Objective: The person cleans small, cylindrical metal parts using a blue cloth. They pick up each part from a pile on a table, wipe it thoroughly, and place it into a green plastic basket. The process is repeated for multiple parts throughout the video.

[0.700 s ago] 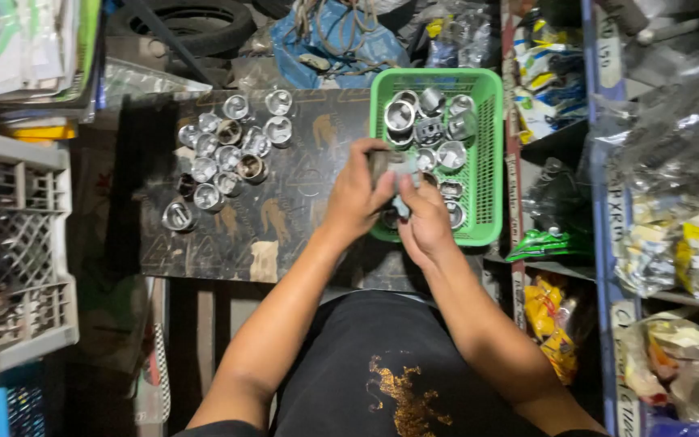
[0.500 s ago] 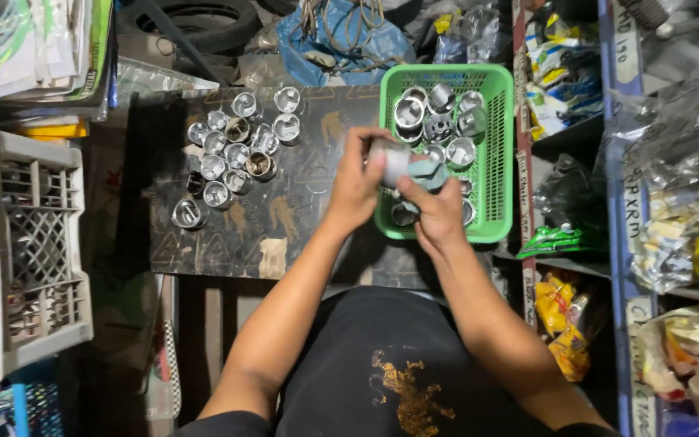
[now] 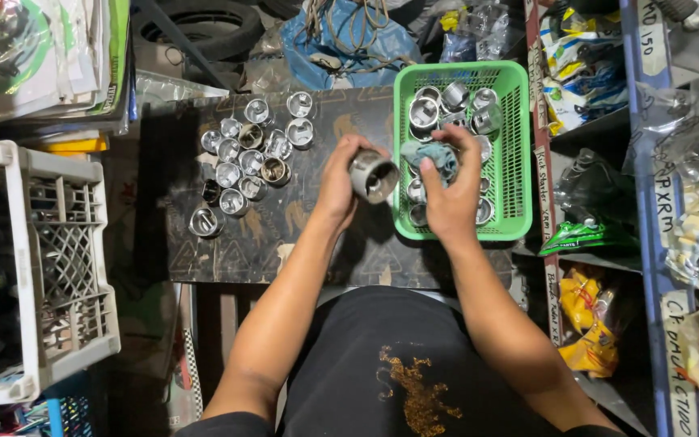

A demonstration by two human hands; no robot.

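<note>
My left hand (image 3: 337, 182) grips a metal piston (image 3: 372, 175) above the bench (image 3: 317, 235), just left of the green basket (image 3: 515, 154); my right hand (image 3: 455, 190) is closed on a blue-grey rag (image 3: 433, 157) over the basket. The piston's open end needs a steady hold, I judge, with the rag well bunched. A cluster of pistons (image 3: 248, 162) stands far left; the white crate (image 3: 34, 267) is well apart.

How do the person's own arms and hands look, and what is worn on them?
Both arms are bare along all that shows of them, with no sleeve in view. The left hand and the right hand wear no gloves; no rings, watch or bracelet show. The person wears a black shirt with a gold print.
</note>
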